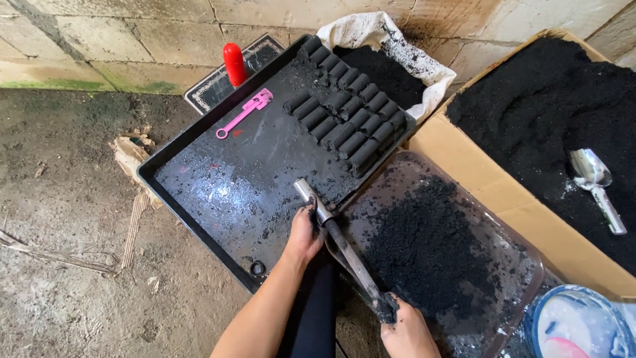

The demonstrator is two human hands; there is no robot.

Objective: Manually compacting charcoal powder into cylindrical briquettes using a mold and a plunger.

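A long metal press tube [331,229], blackened with powder, lies slanted across the edge between a black tray [199,192] and a clear plastic tub [510,252]. My left hand [305,232] grips the tube near its shiny upper end. My right hand [404,328] holds its lower handle end over the tub. Several dark pressed cylinders [348,113] lie in rows at the tray's far right corner. Loose black powder [424,245] fills the tub.
A pink flat tool [245,113] lies on the tray. Behind it stands a red cylinder [234,64] on a scale. A white sack [391,40] and a cardboard box [490,179] hold black powder, with a metal scoop [596,185]. A blue-rimmed bowl [576,325] sits at bottom right.
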